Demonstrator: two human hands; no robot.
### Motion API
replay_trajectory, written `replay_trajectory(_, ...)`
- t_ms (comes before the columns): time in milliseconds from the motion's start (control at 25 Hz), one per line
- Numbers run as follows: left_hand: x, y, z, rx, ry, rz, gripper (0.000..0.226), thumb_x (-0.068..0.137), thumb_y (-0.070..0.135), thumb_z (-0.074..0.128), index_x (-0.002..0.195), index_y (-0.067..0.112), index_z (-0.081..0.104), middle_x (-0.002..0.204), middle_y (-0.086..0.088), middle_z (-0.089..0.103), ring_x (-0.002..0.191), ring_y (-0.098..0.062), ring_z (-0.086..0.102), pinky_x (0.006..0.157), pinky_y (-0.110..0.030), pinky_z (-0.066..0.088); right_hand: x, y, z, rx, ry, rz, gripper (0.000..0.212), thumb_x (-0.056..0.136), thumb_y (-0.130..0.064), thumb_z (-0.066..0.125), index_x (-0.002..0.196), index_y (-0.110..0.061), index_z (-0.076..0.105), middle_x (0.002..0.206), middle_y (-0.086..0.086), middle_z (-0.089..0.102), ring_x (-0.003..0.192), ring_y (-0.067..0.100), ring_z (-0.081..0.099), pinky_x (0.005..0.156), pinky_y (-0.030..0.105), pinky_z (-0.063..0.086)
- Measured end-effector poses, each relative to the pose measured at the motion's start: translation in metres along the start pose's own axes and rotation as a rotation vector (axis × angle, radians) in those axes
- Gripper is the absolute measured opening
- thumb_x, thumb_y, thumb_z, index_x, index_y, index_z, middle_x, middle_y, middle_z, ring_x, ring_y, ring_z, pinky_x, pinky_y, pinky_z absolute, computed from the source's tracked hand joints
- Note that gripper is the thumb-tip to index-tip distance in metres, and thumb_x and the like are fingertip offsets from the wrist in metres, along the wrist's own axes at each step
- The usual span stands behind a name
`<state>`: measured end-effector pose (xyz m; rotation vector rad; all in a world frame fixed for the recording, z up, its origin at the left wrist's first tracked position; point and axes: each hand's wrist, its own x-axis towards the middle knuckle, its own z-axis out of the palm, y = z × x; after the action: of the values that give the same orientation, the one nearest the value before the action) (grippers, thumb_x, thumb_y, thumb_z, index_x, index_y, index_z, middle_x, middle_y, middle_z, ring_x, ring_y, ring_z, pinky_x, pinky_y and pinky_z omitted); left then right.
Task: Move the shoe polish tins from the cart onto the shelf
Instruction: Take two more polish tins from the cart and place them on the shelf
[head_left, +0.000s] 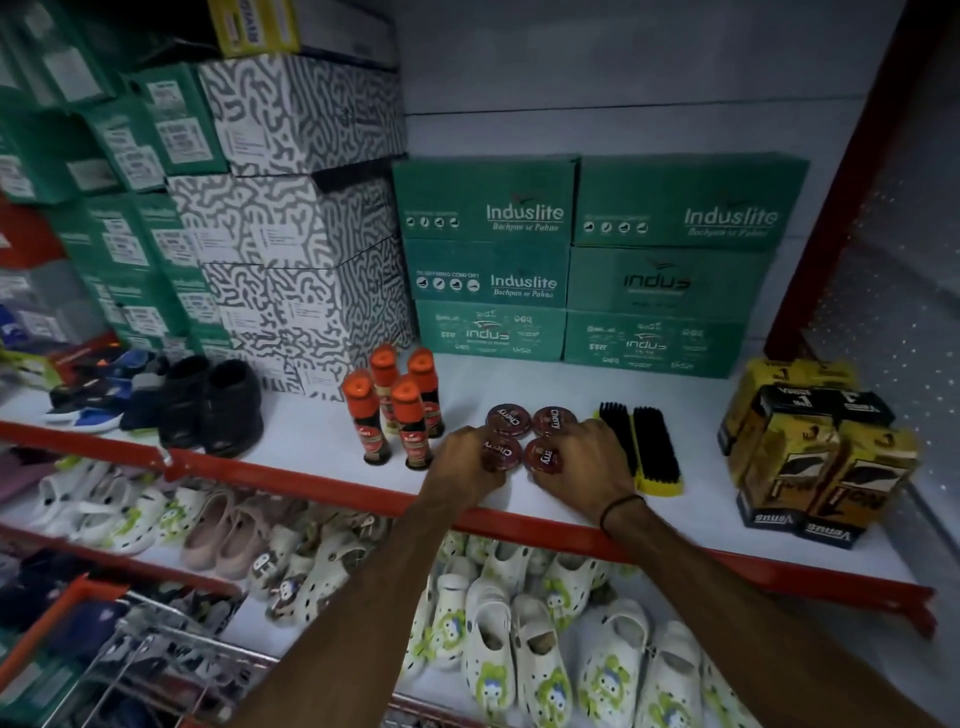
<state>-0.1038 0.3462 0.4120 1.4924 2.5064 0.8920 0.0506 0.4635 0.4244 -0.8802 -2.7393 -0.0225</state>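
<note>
Both forearms reach up; the left hand (470, 457) and right hand (587, 457) each curl around a front polish tin (498, 451) on the white shelf (311, 436), beside brushes (644, 447).

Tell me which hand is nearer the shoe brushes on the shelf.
Right. The right hand sits on a front polish tin, its knuckles right against the shoe brushes. The left hand is farther off, across the tins.
</note>
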Motion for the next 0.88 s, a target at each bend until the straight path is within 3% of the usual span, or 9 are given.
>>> replay_trajectory(160, 0.018, -0.004, 0.002, -0.039, -0.021, 0.046, 0.031, 0.067, 0.028, 0.078, 0.096, 0.019, 0.074, 0.097, -0.004, 0.077, 0.088, -0.022, 0.073, 0.074, -0.029, 0.057, 0.009, 0.008, 0.005, 0.065, 0.027, 0.002, 0.043, 0.081, -0.056, 0.063, 0.115, -0.033, 0.072, 0.123, 0.001, 0.071, 0.112, 0.027, 0.063, 0.106, 0.039, 0.044)
replay_trajectory(280, 0.033, -0.005, 0.001, -0.048, 0.016, 0.149, 0.043, 0.081, 0.009, 0.062, 0.123, 0.014, 0.068, 0.124, -0.011, 0.072, 0.114, -0.029, 0.067, 0.099, -0.04, 0.054, 0.021, 0.02, 0.002, 0.098, 0.053, 0.025, 0.044, 0.086, -0.044, 0.061, 0.123, -0.022, 0.068, 0.122, 0.004, 0.073, 0.115, 0.028, 0.063, 0.109, 0.041, 0.043)
replay_trajectory(360, 0.042, -0.005, 0.003, 0.046, -0.083, 0.176, 0.059, 0.084, 0.0, 0.054, 0.141, 0.016, 0.054, 0.139, -0.016, 0.062, 0.128, -0.036, 0.055, 0.109, -0.049, 0.047, 0.03, 0.025, 0.002, 0.073, -0.022, 0.026, 0.047, 0.09, -0.04, 0.059, 0.132, -0.021, 0.063, 0.134, 0.005, 0.068, 0.129, 0.031, 0.056, 0.119, 0.048, 0.031)
replay_trajectory(520, 0.051, -0.011, 0.01, 0.099, -0.16, 0.161, 0.057, 0.09, 0.004, 0.053, 0.145, 0.02, 0.053, 0.139, -0.017, 0.061, 0.131, -0.038, 0.052, 0.111, -0.05, 0.044, 0.037, 0.03, 0.012, 0.058, -0.145, 0.01, 0.046, 0.095, -0.037, 0.053, 0.141, -0.03, 0.057, 0.146, 0.001, 0.06, 0.14, 0.029, 0.047, 0.127, 0.052, 0.016)
replay_trajectory(880, 0.049, -0.013, 0.006, 0.029, -0.149, 0.172, 0.051, 0.085, 0.004, 0.057, 0.135, 0.013, 0.063, 0.125, -0.017, 0.068, 0.118, -0.035, 0.063, 0.101, -0.047, 0.052, 0.039, 0.033, 0.015, 0.08, -0.11, 0.0, 0.045, 0.096, -0.038, 0.055, 0.139, -0.026, 0.059, 0.134, 0.01, 0.068, 0.133, 0.031, 0.054, 0.124, 0.049, 0.024)
